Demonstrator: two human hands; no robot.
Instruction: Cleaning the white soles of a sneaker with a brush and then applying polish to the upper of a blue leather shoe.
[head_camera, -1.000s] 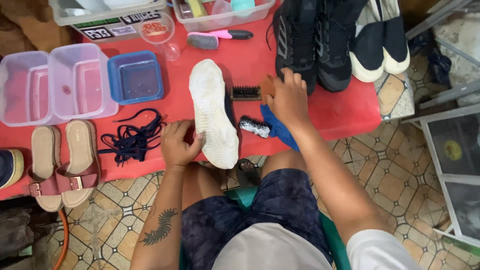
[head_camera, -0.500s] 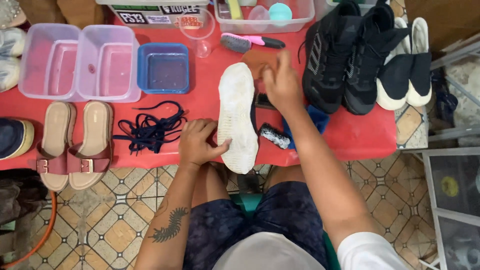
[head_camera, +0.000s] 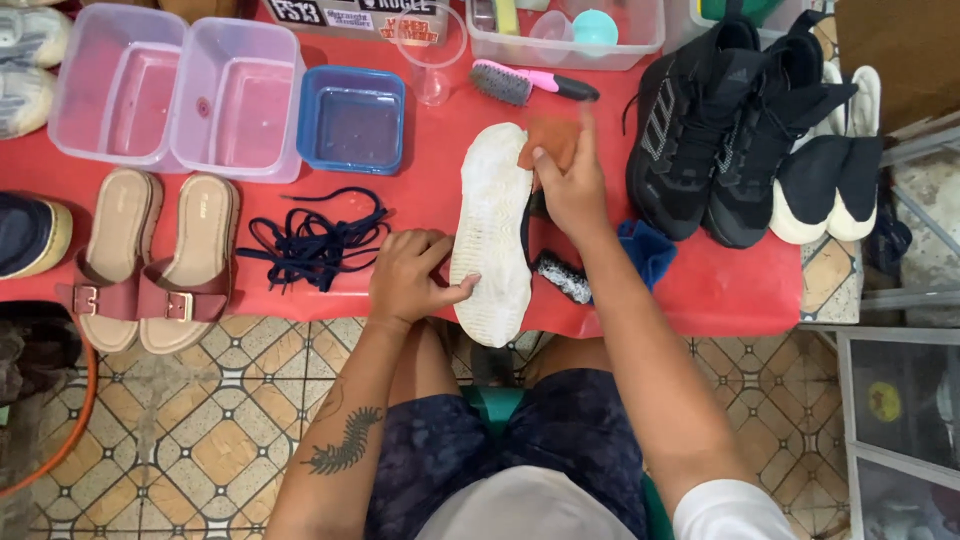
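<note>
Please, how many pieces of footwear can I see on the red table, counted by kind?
Black high sneakers: 2
Black-and-white slip-ons: 2
Tan sandals with maroon straps: 2
Sole-up white shoe, steadied by the left hand while the right hand holds a brown cloth: 1
Dark shoe at left edge: 1
Total: 8

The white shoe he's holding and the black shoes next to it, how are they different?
The white shoe lies sole up, with the left hand steadying it and the right hand pressing a brown cloth on it; the black shoes are untouched. The white shoe is a single one with a grubby pale sole; the black shoes are a dark pair. Both rest on the red table.
</note>
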